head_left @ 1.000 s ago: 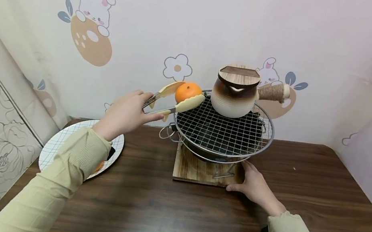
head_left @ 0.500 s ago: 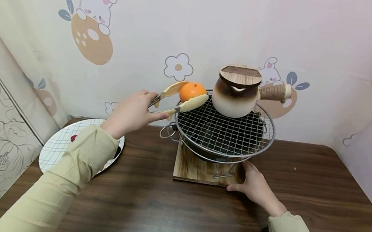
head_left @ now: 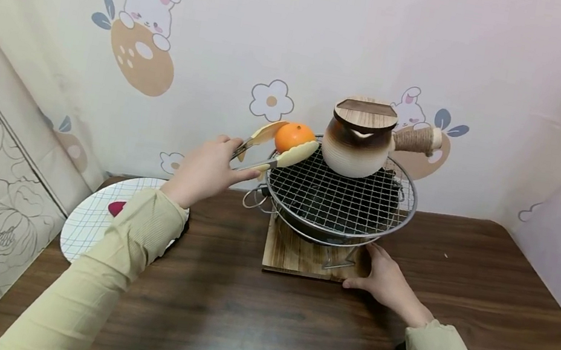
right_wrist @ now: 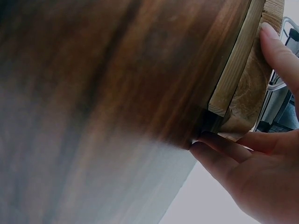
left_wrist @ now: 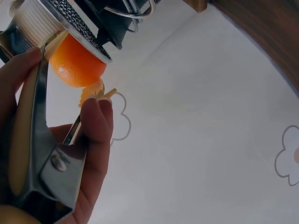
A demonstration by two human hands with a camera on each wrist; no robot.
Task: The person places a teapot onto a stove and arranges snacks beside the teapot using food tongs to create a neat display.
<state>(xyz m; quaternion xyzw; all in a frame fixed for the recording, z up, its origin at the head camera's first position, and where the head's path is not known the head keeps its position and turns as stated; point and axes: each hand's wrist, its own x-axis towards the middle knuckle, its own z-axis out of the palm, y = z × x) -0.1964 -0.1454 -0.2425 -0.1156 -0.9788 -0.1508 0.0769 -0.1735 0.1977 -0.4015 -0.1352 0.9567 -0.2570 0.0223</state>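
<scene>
My left hand point(head_left: 208, 171) grips a pair of tongs point(left_wrist: 60, 172) with steel arms and cream scalloped tips. An orange point(head_left: 294, 138) is held between the tips, at the left rim of a round wire grill point(head_left: 331, 201). Whether the fruit touches the mesh, I cannot tell. A clay teapot point(head_left: 354, 153) with a wooden lid and a rope-wrapped handle stands on the mesh, towards the back. Under the grill lies a wooden board point(head_left: 295, 257). My right hand point(head_left: 387, 281) holds the board's front right corner, thumb and fingers on different sides, as the right wrist view shows.
To the left, a white checked plate point(head_left: 84, 229) lies partly under my left forearm, with a dark red item point(head_left: 116, 208) on it. A wire loop point(head_left: 253, 198) sticks out at the grill's left side. Behind the brown table point(head_left: 234, 327) hangs a printed curtain point(head_left: 238, 21).
My left hand has moved slightly right, carrying the tongs and the orange further over the grill's left rim. More of the dark red item on the plate shows. The right hand stays on the board.
</scene>
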